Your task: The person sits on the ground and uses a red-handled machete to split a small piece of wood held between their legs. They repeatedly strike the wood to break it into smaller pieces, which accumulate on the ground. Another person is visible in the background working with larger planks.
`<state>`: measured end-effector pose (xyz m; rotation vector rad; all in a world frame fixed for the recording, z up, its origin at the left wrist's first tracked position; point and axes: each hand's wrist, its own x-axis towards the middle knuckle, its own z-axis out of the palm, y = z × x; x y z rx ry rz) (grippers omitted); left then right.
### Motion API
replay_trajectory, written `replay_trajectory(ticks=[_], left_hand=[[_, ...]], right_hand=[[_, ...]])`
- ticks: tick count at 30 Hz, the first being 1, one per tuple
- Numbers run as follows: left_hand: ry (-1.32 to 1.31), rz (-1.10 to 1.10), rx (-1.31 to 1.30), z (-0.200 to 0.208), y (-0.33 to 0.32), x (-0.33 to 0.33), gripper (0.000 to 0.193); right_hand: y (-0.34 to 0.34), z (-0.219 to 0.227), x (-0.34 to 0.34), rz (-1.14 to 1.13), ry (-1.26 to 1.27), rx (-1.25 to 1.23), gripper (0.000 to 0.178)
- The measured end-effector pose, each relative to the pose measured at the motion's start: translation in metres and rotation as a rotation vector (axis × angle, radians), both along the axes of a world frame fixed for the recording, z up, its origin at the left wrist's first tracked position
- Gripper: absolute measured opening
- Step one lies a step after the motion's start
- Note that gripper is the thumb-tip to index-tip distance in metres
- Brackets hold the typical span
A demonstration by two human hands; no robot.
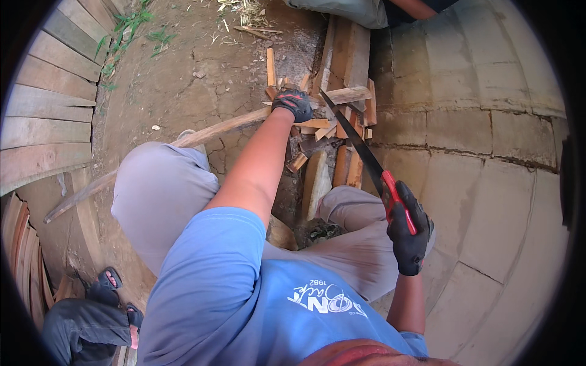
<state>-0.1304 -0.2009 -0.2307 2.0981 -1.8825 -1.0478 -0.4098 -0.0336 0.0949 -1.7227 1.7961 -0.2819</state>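
A long wooden strip (pixel 226 126), pale, rough-grained and slightly crooked, is gripped near its far end by the left hand (pixel 293 104), whose black glove with red markings is closed over the wood. In the right hand (pixel 410 235), similarly gloved, the red handle of a handsaw (pixel 361 143) is held in a closed grip; its dark, tapering blade is slanted across the strip's far end. Short, orange-brown offcuts (pixel 314 124) with squared edges are heaped around and under that end. Beyond it, thick, straight planks (pixel 349 52) are laid lengthwise. To the strip's right, grey slabs (pixel 458 183) are divided by cracked joints; beyond its middle, dry, fissured earth (pixel 207 73) is scattered with curled shavings (pixel 244 9) and fringed by green weeds (pixel 128 24). Broad, weathered boards (pixel 49 116) are ranged to its left.

Part of the strip is covered by a knee in light grey trousers (pixel 159 195), and the space on its near side is filled by a blue shirt (pixel 213 262). The left fingertips are hidden, and whether the strip is touched by the blade cannot be told. Beyond the strip, a second person's leg (pixel 348 9) is cut off by the upper edge.
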Motion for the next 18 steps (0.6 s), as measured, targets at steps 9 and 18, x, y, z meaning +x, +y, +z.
replay_trajectory(ticks=[9, 18], left_hand=[[-0.020, -0.018, 0.002, 0.001, -0.002, 0.003, 0.050], [-0.007, 0.011, 0.001, 0.005, 0.001, 0.000, 0.052]], right_hand=[[-0.097, -0.115, 0.065, 0.296, -0.022, -0.240, 0.039], [-0.188, -0.225, 0.122, 0.215, -0.227, -0.260, 0.042]])
